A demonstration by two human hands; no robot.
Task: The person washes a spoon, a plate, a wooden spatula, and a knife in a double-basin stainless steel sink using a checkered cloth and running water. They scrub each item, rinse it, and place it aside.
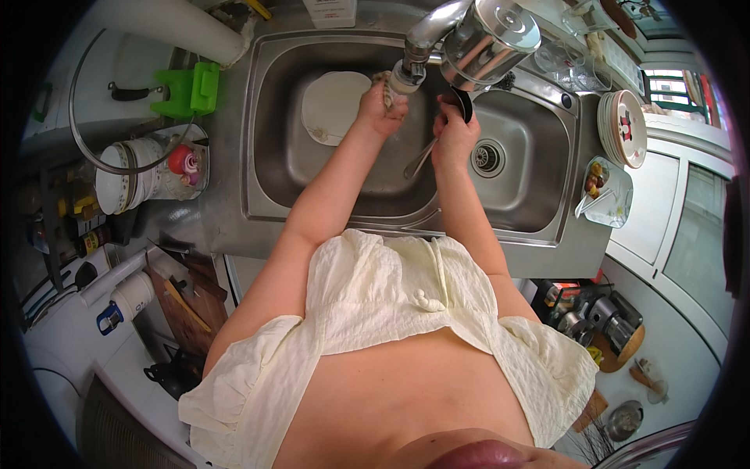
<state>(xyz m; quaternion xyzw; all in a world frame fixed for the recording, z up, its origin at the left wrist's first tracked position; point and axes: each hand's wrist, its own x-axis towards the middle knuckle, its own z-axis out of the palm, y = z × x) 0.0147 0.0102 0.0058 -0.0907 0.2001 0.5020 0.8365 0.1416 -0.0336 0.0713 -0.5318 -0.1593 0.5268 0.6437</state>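
Note:
Over the left basin of the steel double sink (262, 156), my left hand (379, 113) is closed around a crumpled beige cloth or scrubber (387, 91), just beside the tap's spout (408, 74). My right hand (455, 139), above the divider, grips a utensil with a black upper part (463, 103). A metal spoon-like end (419, 162) sticks out below that hand to the left, seemingly part of the same utensil. A white squarish plate (332, 98) with bits of residue lies in the left basin, left of my left hand. Fingers partly hide what each hand holds.
A shiny metal cylinder (492, 43) stands behind the tap. Stacked plates (623, 129) and a tray with small items (608, 199) sit at the right. Bowls (125, 176) and a green holder (187, 90) are at the left. The right basin has a drain (487, 158).

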